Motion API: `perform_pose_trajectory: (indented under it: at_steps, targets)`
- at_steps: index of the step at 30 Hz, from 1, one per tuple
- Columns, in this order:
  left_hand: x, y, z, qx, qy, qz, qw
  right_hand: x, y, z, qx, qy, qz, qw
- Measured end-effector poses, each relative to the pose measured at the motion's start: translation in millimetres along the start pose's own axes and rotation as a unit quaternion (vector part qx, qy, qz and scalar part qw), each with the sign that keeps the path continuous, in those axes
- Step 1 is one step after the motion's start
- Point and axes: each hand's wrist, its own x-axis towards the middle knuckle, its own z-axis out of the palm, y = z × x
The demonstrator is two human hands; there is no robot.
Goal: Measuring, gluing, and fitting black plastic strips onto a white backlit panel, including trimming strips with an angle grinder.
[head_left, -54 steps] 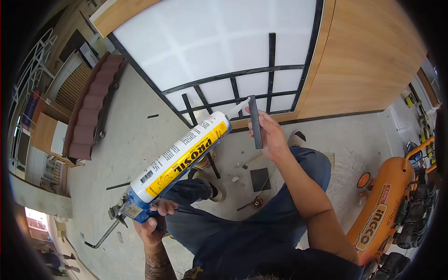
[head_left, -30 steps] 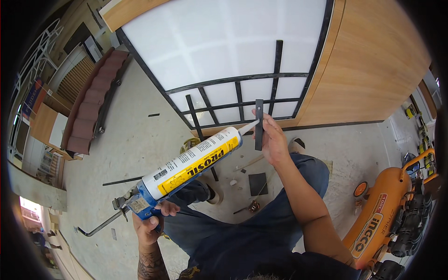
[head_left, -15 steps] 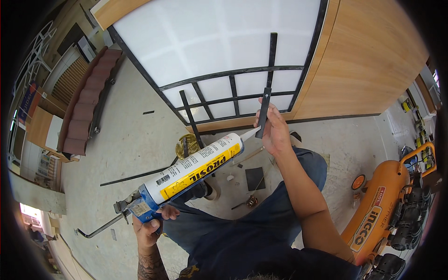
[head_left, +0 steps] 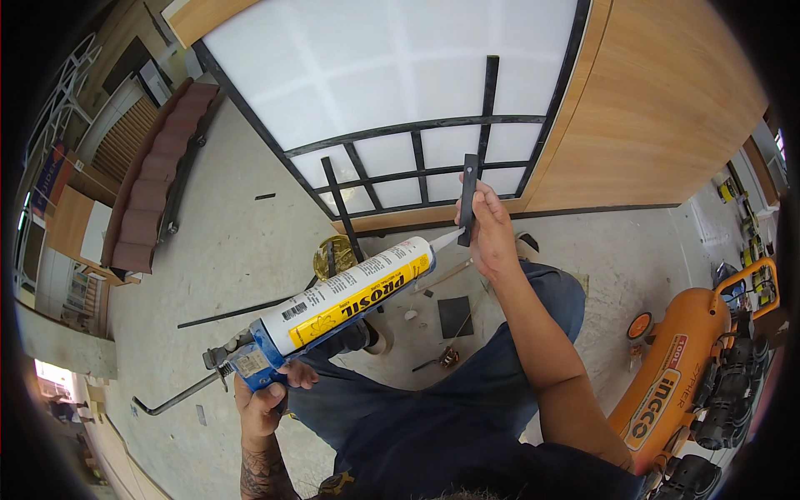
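Note:
My left hand (head_left: pixel 261 408) is wrapped round the handle of a blue caulking gun (head_left: pixel 252 358). A white and yellow sealant cartridge (head_left: pixel 354 292) lies in the gun, its pale nozzle (head_left: pixel 447 238) slanting up to the right. My right hand (head_left: pixel 495 237) grips a short black strip (head_left: pixel 468 192), held nearly upright. Near the strip's top end sits a small whitish dab. The nozzle tip meets the strip's lower part or stops just beside it; I cannot tell which. Beyond is a white panel (head_left: pixel 358 67) with black strips forming a grid over its lower part.
A long black strip (head_left: pixel 340 208) leans against the panel beside a gold-coloured round tin (head_left: pixel 327 265). On the floor lie another long strip (head_left: pixel 242 312) and a dark square piece (head_left: pixel 455 317). An orange air compressor (head_left: pixel 667 375) stands at right, red-brown roof tiles (head_left: pixel 162 175) at left.
The black strip in my right hand has turned more upright and shifted slightly left. The gun has barely moved, its nozzle still by the strip's lower part.

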Motion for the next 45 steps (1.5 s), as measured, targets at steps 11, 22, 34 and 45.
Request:
perform_pose_trajectory:
  at_steps: [11, 22, 34, 45]
  targets:
    - [-4, -1, -8, 0.012, 0.004, -0.001, 1.0, 2, 12, -1, 0.02, -0.014, 0.015, 1.0]
    - [-3, 1, -8, 0.037, -0.001, 0.005, 0.999, 3, 16, 0, 0.055, 0.02, 0.045, 0.997]
    - [-3, 5, -4, 0.048, 0.003, 0.004, 0.999, 2, 24, 0, 0.07, 0.019, 0.057, 0.996]
    - [-3, 5, -1, 0.068, 0.002, -0.003, 0.998, 3, 22, -10, 0.056, 0.031, 0.044, 0.997]
